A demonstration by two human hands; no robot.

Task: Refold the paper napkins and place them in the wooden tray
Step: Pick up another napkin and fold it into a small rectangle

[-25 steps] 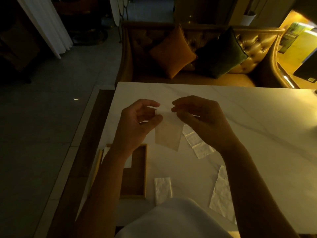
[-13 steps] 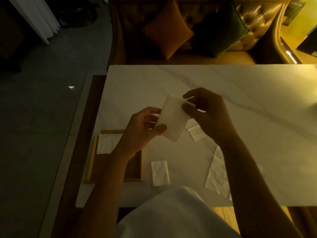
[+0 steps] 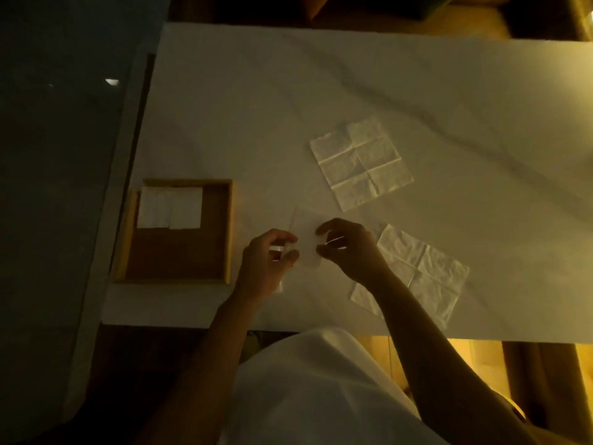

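Both hands, left hand and right hand, pinch a folded napkin by opposite edges, apparently creasing it beside the wooden tray.

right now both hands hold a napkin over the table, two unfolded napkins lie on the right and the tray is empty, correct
Not quite: the tray is not empty. The head view shows folded napkins lying in its far left corner. The rest stands: the left hand and right hand hold a napkin over the table, and two unfolded napkins lie on the right.
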